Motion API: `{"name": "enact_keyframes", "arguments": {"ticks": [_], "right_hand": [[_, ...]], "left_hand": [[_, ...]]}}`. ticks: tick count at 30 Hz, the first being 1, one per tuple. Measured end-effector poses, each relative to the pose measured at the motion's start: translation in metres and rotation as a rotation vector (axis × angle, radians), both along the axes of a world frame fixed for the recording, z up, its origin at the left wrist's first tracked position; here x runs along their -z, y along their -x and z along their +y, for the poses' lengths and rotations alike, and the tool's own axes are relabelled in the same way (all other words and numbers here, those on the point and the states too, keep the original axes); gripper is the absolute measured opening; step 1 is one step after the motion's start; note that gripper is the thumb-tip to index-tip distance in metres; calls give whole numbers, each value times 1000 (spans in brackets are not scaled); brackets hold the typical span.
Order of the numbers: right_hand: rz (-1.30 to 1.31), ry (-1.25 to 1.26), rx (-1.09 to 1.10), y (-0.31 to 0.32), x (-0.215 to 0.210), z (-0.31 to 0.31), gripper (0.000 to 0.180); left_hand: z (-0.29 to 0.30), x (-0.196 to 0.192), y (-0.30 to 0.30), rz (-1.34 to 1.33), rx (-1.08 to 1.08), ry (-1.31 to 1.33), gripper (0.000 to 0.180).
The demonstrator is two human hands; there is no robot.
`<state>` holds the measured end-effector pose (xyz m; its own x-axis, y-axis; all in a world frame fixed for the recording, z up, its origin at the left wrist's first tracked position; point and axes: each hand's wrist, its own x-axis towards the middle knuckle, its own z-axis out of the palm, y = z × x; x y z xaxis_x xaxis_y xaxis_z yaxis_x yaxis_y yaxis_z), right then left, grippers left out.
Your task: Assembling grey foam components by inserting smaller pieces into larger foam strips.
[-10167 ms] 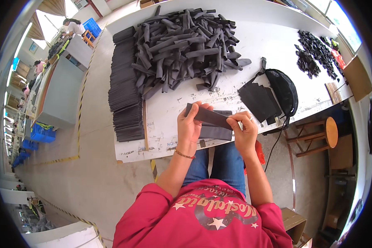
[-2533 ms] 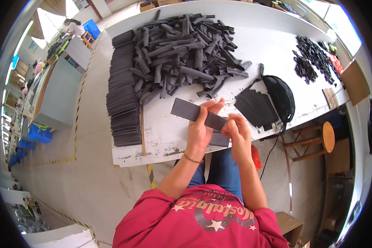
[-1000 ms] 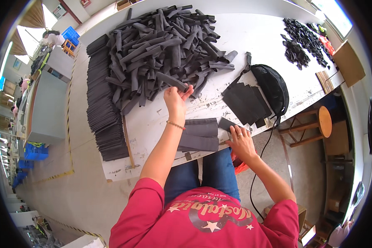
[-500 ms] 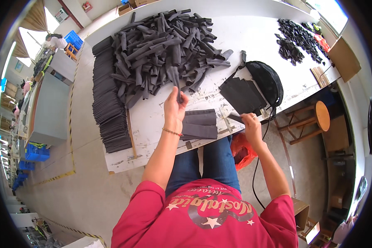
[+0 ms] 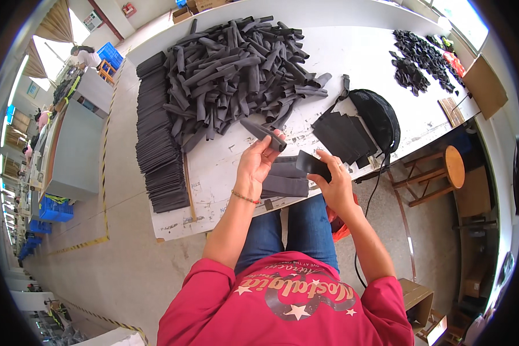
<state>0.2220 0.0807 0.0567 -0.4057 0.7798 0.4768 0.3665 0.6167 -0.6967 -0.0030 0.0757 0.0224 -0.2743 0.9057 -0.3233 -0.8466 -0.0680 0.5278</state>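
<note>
Fingers of left hand [image 5: 256, 164] now closed on one rolled dark tube [image 5: 262, 134], lifted clear of the pile [image 5: 236, 69] it reached into a moment ago.
Tube projects from fingertips toward 11 o'clock. Right hand [image 5: 334, 184], at 3 o'clock, pinches a flat black piece [image 5: 312, 164]; flat stack [image 5: 285, 179] on table [image 5: 363, 52] lies between the hands.

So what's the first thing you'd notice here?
The big heap of dark rolled tubes piled on the white table, with a long stack of flat dark sheets along its left edge. In front, the left hand holds one rolled tube, and the right hand holds a flat dark piece.
</note>
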Motion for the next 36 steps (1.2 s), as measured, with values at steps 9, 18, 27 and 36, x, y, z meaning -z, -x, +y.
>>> {"name": "enact_keyframes", "arguments": {"ticks": [9,18,27,36], "right_hand": [[44,60,4,-5,-2,-2,35],[-19,-209,10,6,-17,3,26],[-122,-451,9,4,-28,13,24],[-139,-450,-8,3,-31,11,24]], "left_hand": [[-5,-10,-10,99,75,-38,21],[-2,-10,-17,113,83,3,27],[-8,-15,-16,29,237,5,30],[-9,-16,-22,48,209,-2,26]]}}
